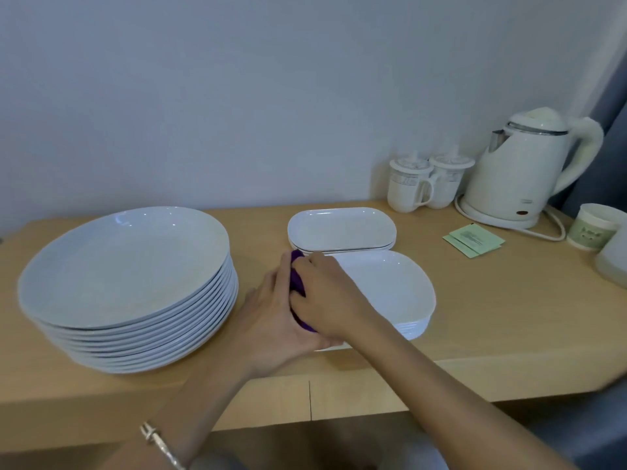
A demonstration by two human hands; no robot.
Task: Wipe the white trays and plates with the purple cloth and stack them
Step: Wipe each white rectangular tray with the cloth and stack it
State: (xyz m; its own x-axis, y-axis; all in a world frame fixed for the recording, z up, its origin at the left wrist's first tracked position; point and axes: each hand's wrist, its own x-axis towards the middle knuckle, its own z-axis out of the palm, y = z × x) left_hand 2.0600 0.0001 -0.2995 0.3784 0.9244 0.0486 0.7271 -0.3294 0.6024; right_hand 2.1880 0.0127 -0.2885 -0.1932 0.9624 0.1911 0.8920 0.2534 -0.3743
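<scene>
Both grips meet at the near left corner of a stack of rounded square white trays, with the purple cloth bunched between them. The left grip is cupped round the cloth from the left, its fingers curled under the bundle at the tray's near edge. The right grip closes on the cloth from the right, knuckles up, its forearm crossing the near edge of the tray stack. Only a narrow strip of the cloth shows between the two. Just beyond the grips, touching or nearly touching the far edge of the square trays, lies a smaller stack of oblong white trays. Just left of the left grip stands a tall stack of round white plates, close to its wrist but apart from it. All of this rests on a pale wooden surface against a plain wall. Well to the right of the right grip and farther back are two lidded mugs, a white electric kettle on its base, green sachets lying flat, and a paper cup. A thin bracelet circles the left wrist.
</scene>
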